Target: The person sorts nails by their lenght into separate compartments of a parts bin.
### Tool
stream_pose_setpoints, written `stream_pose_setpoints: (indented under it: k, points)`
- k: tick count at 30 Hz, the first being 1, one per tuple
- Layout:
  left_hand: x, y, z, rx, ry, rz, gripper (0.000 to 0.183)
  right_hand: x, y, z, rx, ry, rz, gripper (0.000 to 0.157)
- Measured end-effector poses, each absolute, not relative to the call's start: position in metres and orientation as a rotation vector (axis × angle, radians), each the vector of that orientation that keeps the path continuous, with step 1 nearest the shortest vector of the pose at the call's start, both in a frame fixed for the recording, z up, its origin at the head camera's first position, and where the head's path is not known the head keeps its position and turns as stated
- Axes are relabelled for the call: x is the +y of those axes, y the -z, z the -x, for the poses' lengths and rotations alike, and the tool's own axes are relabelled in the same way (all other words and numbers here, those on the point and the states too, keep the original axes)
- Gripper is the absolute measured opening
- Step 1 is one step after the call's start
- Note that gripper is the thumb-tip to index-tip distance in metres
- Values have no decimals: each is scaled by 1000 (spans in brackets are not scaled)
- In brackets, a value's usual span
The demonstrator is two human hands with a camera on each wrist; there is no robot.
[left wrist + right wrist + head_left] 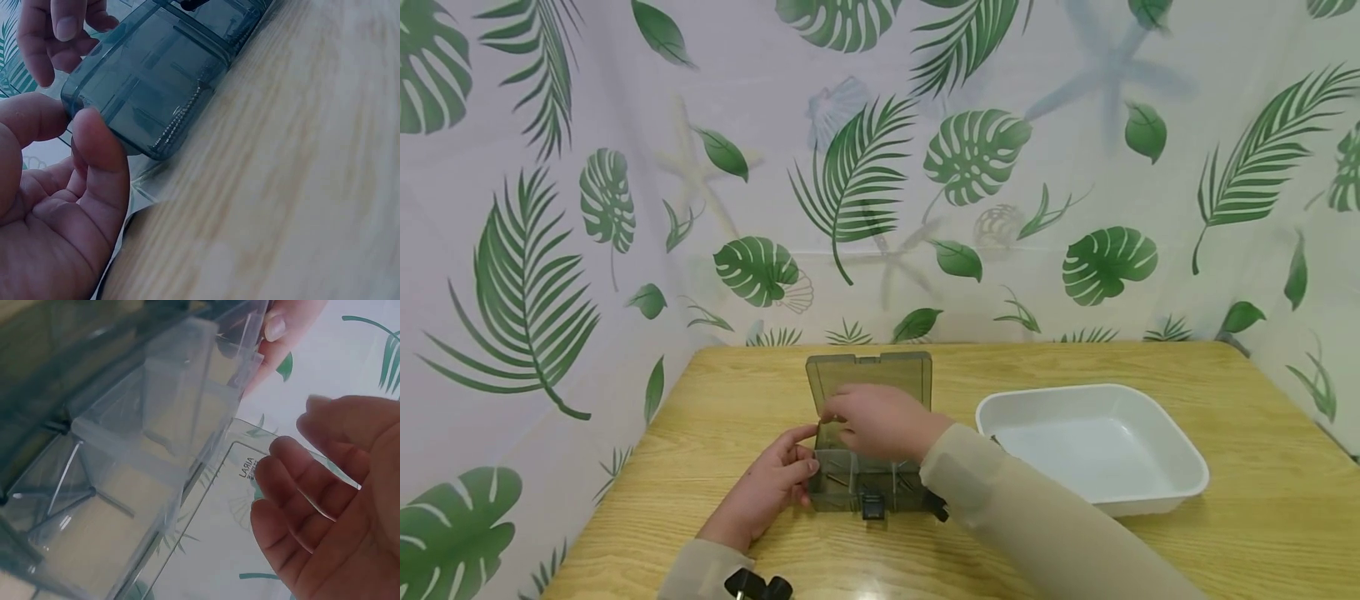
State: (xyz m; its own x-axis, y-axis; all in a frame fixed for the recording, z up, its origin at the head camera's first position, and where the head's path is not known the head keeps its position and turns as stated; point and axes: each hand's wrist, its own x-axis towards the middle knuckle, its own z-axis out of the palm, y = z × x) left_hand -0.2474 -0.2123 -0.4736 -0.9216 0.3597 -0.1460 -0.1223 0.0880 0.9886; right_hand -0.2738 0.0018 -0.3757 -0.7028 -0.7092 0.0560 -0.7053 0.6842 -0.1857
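A see-through grey compartment box (832, 503) stands on the table with its lid (916, 377) raised at the back. Long screws (181, 119) lie in a front compartment. My left hand (775, 473) holds the box's left side, thumb and finger at its corner in the left wrist view. Over the rear compartments is my right hand (883, 421), hiding part of the box and lid. In the right wrist view its fingers (294, 515) are loosely bent beside the lid, with nothing seen between them. Clear dividers (125, 450) separate the compartments there.
To the right of the box stands a white tray (1201, 479), partly behind my right sleeve (1037, 508). The wooden table (737, 387) meets a leaf-printed sheet (880, 275) at the back. A black piece (872, 505) sits at the box's front.
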Motion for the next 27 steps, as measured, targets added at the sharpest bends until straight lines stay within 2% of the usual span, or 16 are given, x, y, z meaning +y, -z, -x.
stream_pose_setpoints:
  k: [9, 27]
  points:
    - [-214, 477, 250, 2021, -1891, -238, 58, 27, 374, 267, 2872, 379, 1115, 33]
    - [-213, 477, 250, 2031, -1894, -256, 59, 106, 379, 246, 3012, 516, 991, 34]
